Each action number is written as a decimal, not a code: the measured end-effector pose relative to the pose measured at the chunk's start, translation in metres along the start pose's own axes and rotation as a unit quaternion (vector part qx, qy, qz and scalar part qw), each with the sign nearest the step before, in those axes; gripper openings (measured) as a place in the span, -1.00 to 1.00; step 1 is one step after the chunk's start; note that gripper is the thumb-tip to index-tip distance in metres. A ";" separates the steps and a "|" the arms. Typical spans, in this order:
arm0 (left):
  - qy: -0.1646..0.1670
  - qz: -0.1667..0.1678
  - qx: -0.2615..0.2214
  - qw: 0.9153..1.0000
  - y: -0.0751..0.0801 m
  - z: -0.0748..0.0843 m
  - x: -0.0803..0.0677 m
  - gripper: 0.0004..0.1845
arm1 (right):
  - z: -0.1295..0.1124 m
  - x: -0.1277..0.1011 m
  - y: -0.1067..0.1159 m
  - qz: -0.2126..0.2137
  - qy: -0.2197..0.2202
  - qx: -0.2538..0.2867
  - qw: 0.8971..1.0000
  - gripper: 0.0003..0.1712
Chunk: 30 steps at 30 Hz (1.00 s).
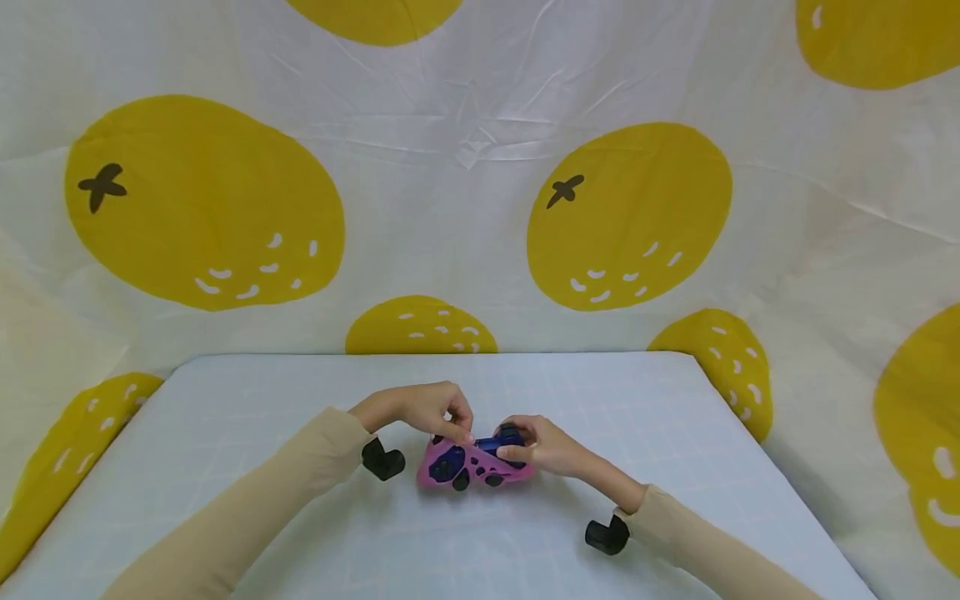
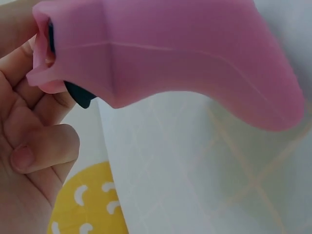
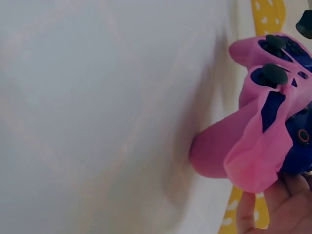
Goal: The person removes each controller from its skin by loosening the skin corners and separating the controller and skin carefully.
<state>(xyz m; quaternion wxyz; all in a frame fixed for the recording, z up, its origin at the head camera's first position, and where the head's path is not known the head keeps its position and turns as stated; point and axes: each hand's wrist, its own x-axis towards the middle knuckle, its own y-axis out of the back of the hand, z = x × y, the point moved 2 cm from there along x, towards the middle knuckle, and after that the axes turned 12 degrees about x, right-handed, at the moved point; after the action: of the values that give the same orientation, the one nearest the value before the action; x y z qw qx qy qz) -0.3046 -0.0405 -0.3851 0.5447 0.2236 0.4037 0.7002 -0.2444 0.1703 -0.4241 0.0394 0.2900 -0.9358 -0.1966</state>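
A dark blue game controller [image 1: 447, 465] with black thumbsticks sits partly inside a pink silicone cover [image 2: 161, 53]. My left hand [image 1: 441, 410] comes over its far edge from the left and pinches the cover near the middle. With its thumb in front and fingers behind, my right hand [image 1: 551, 447] grips the controller's right end, where the blue body is bare. In the right wrist view, the cover's loose end [image 3: 253, 165] hangs off this side. My right fingers [image 3: 285, 197] are just below it there.
A pale, faintly checked table [image 1: 300, 550] lies under both hands. Behind it hangs a white cloth [image 1: 435, 192] printed with large yellow fruits. A black wrist mount [image 1: 383, 459] shows beside the left cuff, another black mount [image 1: 607, 535] beside the right.
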 end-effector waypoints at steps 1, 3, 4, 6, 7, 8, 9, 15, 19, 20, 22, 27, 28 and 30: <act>0.004 0.001 0.001 1.000 0.000 0.000 -0.001 -0.74 | 0.001 0.000 -0.001 0.002 0.002 -0.002 1.000 -0.64; 0.006 0.003 0.004 1.000 -0.001 0.000 -0.003 -0.74 | 0.002 0.000 -0.002 0.006 0.004 -0.008 1.000 -0.64; 0.005 0.006 0.006 1.000 -0.002 0.000 -0.003 -0.75 | 0.002 -0.001 -0.002 0.009 0.007 -0.012 1.000 -0.64; 0.000 0.017 0.010 1.000 -0.003 -0.002 -0.004 -0.75 | 0.002 -0.002 -0.002 0.014 0.016 -0.020 1.000 -0.63; -0.002 0.023 0.011 1.000 -0.003 -0.002 -0.005 -0.76 | 0.002 -0.002 -0.002 0.015 0.020 -0.025 0.999 -0.63; -0.005 0.029 0.009 1.000 -0.003 -0.003 -0.006 -0.76 | 0.002 -0.003 -0.001 0.016 0.024 -0.028 0.999 -0.64; -0.004 0.035 0.008 0.999 -0.004 -0.003 -0.008 -0.76 | 0.001 -0.003 -0.001 0.017 0.028 -0.031 0.999 -0.64; 0.004 0.061 0.000 0.998 -0.007 -0.005 -0.014 -0.79 | 0.001 -0.003 -0.002 0.019 0.042 -0.039 0.998 -0.63; 0.003 0.071 -0.002 0.997 -0.010 -0.004 -0.016 -0.80 | 0.001 -0.004 -0.003 0.018 0.042 -0.036 0.998 -0.64; 0.002 0.073 -0.003 0.997 -0.011 -0.004 -0.017 -0.81 | 0.002 -0.005 -0.004 0.018 0.039 -0.035 0.998 -0.65; -0.003 0.076 -0.003 0.997 -0.013 -0.005 -0.017 -0.82 | 0.002 -0.006 -0.005 0.018 0.036 -0.032 0.999 -0.65; -0.005 0.078 -0.001 0.997 -0.011 -0.004 -0.019 -0.83 | 0.000 -0.006 -0.006 0.026 0.034 -0.033 0.999 -0.65; -0.004 0.078 0.000 0.997 -0.011 -0.004 -0.019 -0.83 | 0.000 -0.006 -0.005 0.028 0.035 -0.034 0.998 -0.65; -0.006 0.080 0.000 0.997 -0.010 -0.003 -0.020 -0.83 | -0.002 -0.006 -0.005 0.031 0.036 -0.033 0.998 -0.64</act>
<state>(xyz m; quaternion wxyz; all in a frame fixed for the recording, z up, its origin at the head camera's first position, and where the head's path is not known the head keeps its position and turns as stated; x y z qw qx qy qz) -0.2952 -0.0597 -0.3926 0.4891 0.2590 0.3812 0.7406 -0.2365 0.1697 -0.4240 0.0887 0.2662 -0.9353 -0.2156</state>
